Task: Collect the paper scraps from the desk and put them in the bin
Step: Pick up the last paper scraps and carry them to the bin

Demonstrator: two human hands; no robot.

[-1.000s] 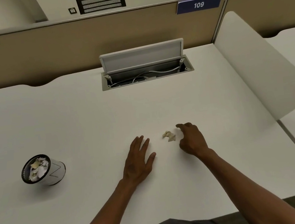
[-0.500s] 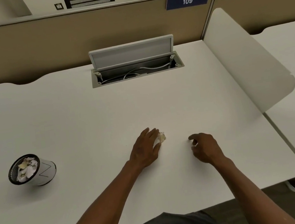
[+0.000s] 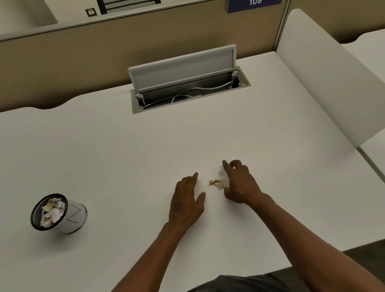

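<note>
On the white laminate bench, a small clump of crumpled beige paper scraps lies between the two hands. The right hand curls around its far side, fingers touching it, likely to corral it; whether it grips is unclear. The left hand rests flat and empty, just beside. The small round black-rimmed mesh bin, already holding scraps, stands well apart to the left.

Half a second ago the left hand covered the crumpled paper scrap; now it has drawn back, fingers spread flat on the bench. The right hand has closed in (thumb side touching the scrap), curled beside it.
</note>
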